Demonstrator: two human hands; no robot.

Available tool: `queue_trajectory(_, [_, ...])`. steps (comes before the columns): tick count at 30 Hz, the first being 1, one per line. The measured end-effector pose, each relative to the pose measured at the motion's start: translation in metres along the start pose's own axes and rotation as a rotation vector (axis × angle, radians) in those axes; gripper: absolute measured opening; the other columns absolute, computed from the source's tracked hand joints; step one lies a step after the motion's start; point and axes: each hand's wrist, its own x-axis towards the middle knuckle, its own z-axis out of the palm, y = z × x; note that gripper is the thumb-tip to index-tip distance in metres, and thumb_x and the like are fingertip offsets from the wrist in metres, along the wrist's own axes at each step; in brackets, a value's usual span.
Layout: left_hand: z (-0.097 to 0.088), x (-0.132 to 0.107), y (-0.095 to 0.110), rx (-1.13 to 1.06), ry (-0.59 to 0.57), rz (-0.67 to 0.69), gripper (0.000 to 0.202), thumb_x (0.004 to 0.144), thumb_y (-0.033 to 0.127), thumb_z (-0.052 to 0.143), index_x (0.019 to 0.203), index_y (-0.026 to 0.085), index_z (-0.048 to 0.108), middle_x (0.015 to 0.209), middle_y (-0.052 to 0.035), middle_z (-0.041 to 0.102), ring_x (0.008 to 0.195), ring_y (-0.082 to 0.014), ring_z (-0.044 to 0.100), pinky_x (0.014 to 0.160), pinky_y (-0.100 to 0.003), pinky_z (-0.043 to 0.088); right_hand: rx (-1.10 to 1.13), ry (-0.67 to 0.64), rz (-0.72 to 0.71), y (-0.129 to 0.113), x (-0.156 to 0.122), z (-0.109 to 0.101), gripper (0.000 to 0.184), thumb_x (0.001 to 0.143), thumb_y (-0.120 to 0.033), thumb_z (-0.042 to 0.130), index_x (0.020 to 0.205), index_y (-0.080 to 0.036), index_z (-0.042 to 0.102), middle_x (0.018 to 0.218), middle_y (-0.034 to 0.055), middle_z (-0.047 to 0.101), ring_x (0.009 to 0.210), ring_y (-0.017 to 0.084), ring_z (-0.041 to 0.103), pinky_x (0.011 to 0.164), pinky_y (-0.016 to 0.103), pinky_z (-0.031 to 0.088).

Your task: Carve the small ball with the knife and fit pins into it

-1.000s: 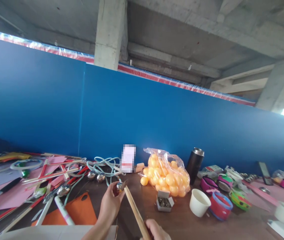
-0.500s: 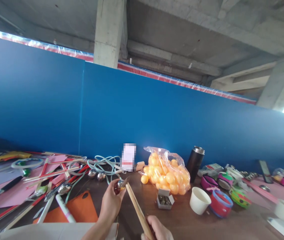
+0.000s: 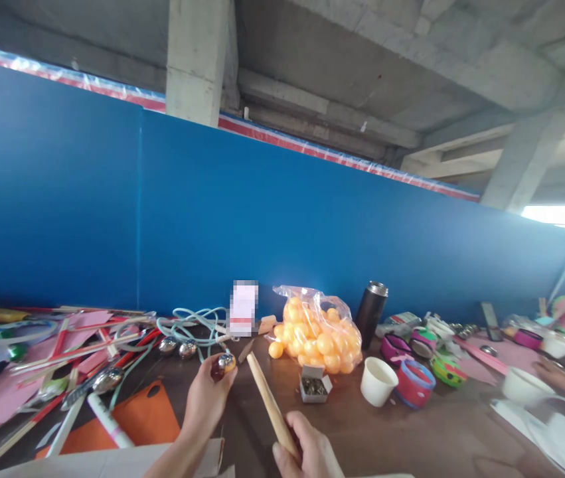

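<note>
My left hand is closed, its fingers pinching a shiny silver ball above the table. The ball's lower side looks orange; I cannot tell whether that is a reflection. My right hand wraps round the lower part of the wooden handle of a hammer. The hammer's dark metal head points up and left, to the right of the ball and apart from it. A small open box of metal tacks or nails stands right of the hammer. An orange sheet lies left of my left hand.
Behind are a bag of orange balls, a black bottle and pale blue cord. A paper cup and colourful wristbands stand to the right. Sticks and markers clutter the left. Another person's hand shows far right.
The hammer head has moved away from the silver ball, leaving a gap between them. The ball now shows more above my left fingers. The view has turned slightly right.
</note>
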Motion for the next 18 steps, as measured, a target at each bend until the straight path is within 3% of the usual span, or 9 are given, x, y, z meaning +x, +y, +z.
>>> queue_trajectory(4, [-0.006, -0.002, 0.009, 0.157, 0.038, -0.016, 0.040, 0.065, 0.042, 0.057, 0.097, 0.019, 0.056, 0.089, -0.0062, 0.069, 0.080, -0.0228, 0.066, 0.069, -0.030, 0.047, -0.016, -0.148, 0.202, -0.005, 0.007, -0.012, 0.008, 0.068, -0.015, 0.046, 0.068, -0.020, 0.052, 0.054, -0.0031, 0.055, 0.050, 0.012, 0.053, 0.044, 0.017, 0.031])
queue_trajectory(6, [-0.006, -0.002, 0.009, 0.162, 0.028, -0.021, 0.042, 0.066, 0.044, 0.057, 0.099, 0.019, 0.054, 0.090, -0.0062, 0.069, 0.081, -0.0225, 0.066, 0.070, -0.029, 0.047, -0.023, -0.211, 0.286, -0.011, 0.010, -0.019, 0.009, 0.069, -0.015, 0.046, 0.065, -0.020, 0.053, 0.055, -0.0019, 0.058, 0.051, 0.012, 0.054, 0.043, 0.017, 0.030])
queue_trajectory(8, [-0.005, -0.001, 0.007, 0.136, 0.008, -0.028, 0.044, 0.066, 0.044, 0.056, 0.101, 0.018, 0.053, 0.091, -0.0064, 0.069, 0.081, -0.0219, 0.066, 0.070, -0.029, 0.048, -0.024, -0.233, 0.282, -0.018, 0.011, -0.027, 0.012, 0.073, -0.021, 0.048, 0.064, -0.019, 0.056, 0.057, -0.0006, 0.061, 0.054, 0.013, 0.056, 0.045, 0.017, 0.032])
queue_trajectory(12, [-0.003, 0.001, 0.003, 0.128, -0.020, -0.006, 0.045, 0.066, 0.045, 0.057, 0.101, 0.019, 0.053, 0.094, -0.0063, 0.069, 0.082, -0.0219, 0.066, 0.070, -0.028, 0.049, 0.005, -0.165, 0.226, -0.022, 0.012, -0.039, 0.020, 0.078, -0.031, 0.048, 0.071, -0.021, 0.064, 0.065, 0.0006, 0.067, 0.060, 0.014, 0.060, 0.055, 0.019, 0.038])
queue_trajectory(18, [-0.004, -0.004, 0.011, 0.175, -0.035, 0.020, 0.039, 0.067, 0.043, 0.056, 0.099, 0.020, 0.053, 0.093, -0.0055, 0.068, 0.084, -0.0216, 0.065, 0.072, -0.028, 0.048, 0.006, 0.034, 0.159, -0.004, 0.016, -0.040, 0.018, 0.079, -0.026, 0.048, 0.073, -0.023, 0.065, 0.073, -0.0005, 0.068, 0.067, 0.014, 0.061, 0.062, 0.020, 0.041])
